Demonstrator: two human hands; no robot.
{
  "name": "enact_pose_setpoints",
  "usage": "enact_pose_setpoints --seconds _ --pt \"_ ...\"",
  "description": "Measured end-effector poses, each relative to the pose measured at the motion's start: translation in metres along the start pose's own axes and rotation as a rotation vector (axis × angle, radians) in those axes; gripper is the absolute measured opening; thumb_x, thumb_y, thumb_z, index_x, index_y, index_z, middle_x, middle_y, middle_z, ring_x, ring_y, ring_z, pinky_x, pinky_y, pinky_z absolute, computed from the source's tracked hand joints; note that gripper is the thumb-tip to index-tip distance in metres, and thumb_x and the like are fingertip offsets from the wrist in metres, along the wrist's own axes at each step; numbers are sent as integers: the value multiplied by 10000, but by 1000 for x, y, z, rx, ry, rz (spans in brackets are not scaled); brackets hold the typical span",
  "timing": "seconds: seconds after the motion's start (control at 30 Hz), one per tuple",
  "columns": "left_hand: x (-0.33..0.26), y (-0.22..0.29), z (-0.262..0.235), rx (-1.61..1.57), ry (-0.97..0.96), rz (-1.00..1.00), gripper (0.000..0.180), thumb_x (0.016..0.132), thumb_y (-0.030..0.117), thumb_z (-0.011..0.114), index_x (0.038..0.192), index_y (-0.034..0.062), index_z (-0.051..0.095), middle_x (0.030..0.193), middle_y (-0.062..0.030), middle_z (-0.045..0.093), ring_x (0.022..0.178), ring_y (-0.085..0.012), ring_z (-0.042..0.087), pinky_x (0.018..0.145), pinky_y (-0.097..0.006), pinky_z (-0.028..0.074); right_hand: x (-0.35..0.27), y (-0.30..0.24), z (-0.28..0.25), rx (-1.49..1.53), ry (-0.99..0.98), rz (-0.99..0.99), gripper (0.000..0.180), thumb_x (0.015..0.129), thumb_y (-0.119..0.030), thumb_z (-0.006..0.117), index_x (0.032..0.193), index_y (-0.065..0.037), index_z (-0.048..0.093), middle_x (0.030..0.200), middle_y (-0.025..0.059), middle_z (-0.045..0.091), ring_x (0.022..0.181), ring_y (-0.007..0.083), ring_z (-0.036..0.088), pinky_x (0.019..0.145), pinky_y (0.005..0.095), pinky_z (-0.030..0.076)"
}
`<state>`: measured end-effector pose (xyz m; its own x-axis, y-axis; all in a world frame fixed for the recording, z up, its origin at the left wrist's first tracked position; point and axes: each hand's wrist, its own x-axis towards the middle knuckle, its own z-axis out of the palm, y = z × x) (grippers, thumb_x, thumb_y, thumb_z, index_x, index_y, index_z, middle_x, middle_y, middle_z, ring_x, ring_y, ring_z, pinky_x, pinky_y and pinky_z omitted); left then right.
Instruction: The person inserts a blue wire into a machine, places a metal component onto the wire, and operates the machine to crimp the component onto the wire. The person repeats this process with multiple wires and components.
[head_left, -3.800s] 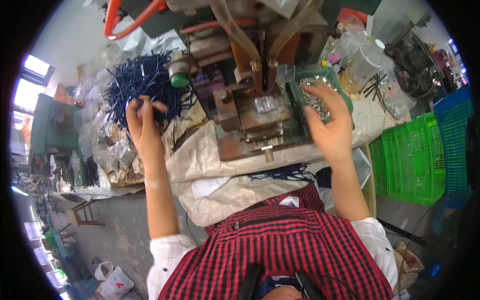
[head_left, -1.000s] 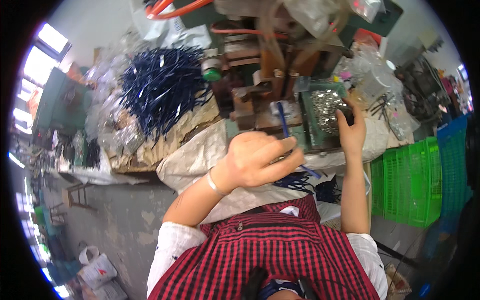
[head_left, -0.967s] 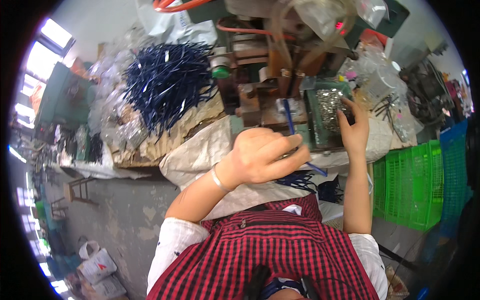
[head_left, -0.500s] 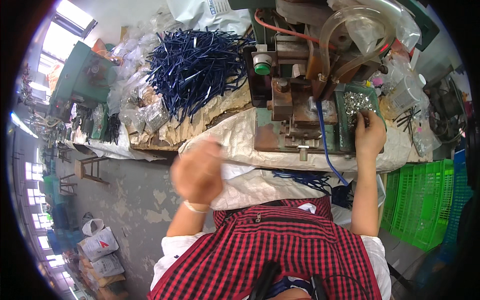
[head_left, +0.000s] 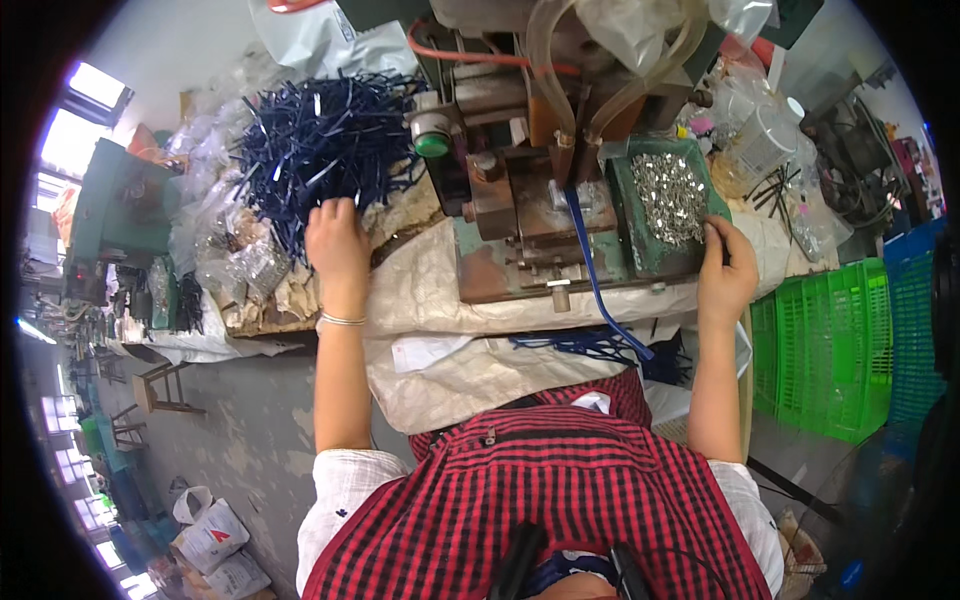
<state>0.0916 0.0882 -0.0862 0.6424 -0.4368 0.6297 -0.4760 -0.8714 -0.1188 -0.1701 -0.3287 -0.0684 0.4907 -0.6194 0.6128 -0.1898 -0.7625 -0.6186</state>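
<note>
Because the strip pile (head_left: 325, 140) sits left and the tray (head_left: 655, 262) right of the press (head_left: 535, 205), both look easily reachable: left hand (head_left: 338, 240) at pile's edge, fingers curled, grip unclear; right hand (head_left: 728, 262) half-curled at tray's rim, hold unclear. Blue strip (head_left: 591, 265) trails from press.

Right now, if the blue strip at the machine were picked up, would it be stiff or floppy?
The blue strip is probably fairly floppy, since it curves away from the machine. It looks light, being narrow and thin.
</note>
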Motion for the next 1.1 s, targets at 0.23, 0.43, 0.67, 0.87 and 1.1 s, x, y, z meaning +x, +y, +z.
enact_pose_setpoints --seconds 0.23,0.43,0.67,0.87,1.1 --pt "25 17 -28 -1055 -77 -531 220 1054 145 608 1247 50 650 950 -55 770 782 -103 686 631 -241 494 26 -79 7 424 -177 264 138 934 -42 711 1056 17 731 966 72 754 899 129 688 845 268 527" --pt "-4 65 -8 -1269 -95 -739 246 1069 166 600 1203 -19 692 1075 -98 771 933 -91 700 726 -209 528 23 -147 48 753 -316 211 211 944 -6 637 1147 37 675 1003 127 755 964 180 715 874 281 530" --pt "59 108 -120 -1362 303 -482 80 1036 45 617 987 -16 603 924 -135 723 669 -113 643 590 -228 514 22 -162 50 1084 -362 330 417 935 3 626 1343 30 546 1092 167 740 991 177 722 883 268 526" --pt "51 134 -159 -1076 495 273 114 944 32 696 1036 -2 638 997 -218 740 720 -232 699 595 -327 576 11 -183 31 881 -364 239 521 909 47 504 1429 38 469 1190 269 694 1081 292 710 943 344 525" --pt "51 191 -132 -863 349 616 279 729 83 879 960 62 724 1010 -123 749 573 -162 638 480 -272 465 36 -55 34 -225 -295 -189 305 845 -89 686 1142 -35 727 1282 252 650 1297 444 552 1095 495 444"
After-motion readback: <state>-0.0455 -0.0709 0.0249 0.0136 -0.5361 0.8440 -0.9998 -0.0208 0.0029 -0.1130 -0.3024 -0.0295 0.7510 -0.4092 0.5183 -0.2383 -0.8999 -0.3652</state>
